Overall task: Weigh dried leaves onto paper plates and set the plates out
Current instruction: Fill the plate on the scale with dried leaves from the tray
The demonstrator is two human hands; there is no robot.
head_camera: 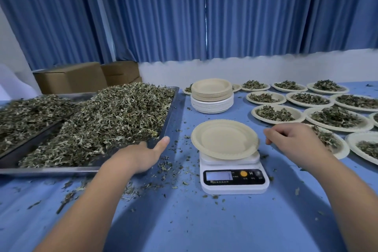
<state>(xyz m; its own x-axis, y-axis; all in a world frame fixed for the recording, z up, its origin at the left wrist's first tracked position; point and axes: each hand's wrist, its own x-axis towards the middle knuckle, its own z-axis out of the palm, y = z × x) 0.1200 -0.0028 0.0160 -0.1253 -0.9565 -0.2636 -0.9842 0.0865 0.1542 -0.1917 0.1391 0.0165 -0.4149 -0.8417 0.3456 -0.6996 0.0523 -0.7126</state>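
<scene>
An empty beige paper plate (225, 139) sits on a white digital scale (234, 180) at the middle of the blue table. A heap of dried green leaves (106, 120) fills the metal tray (169, 116) at the left. My left hand (143, 154) reaches into the tray's near right corner, thumb out, its fingers hidden in the leaves. My right hand (294, 139) hovers just right of the plate with loosely curled fingers and holds nothing. A stack of unused paper plates (212, 96) stands behind the scale.
Several leaf-filled paper plates (276, 113) cover the table's right side, one partly under my right hand. Loose leaf bits litter the blue cloth (184, 221) around the scale. Cardboard boxes (71, 77) stand behind the tray, under blue curtains (163, 16).
</scene>
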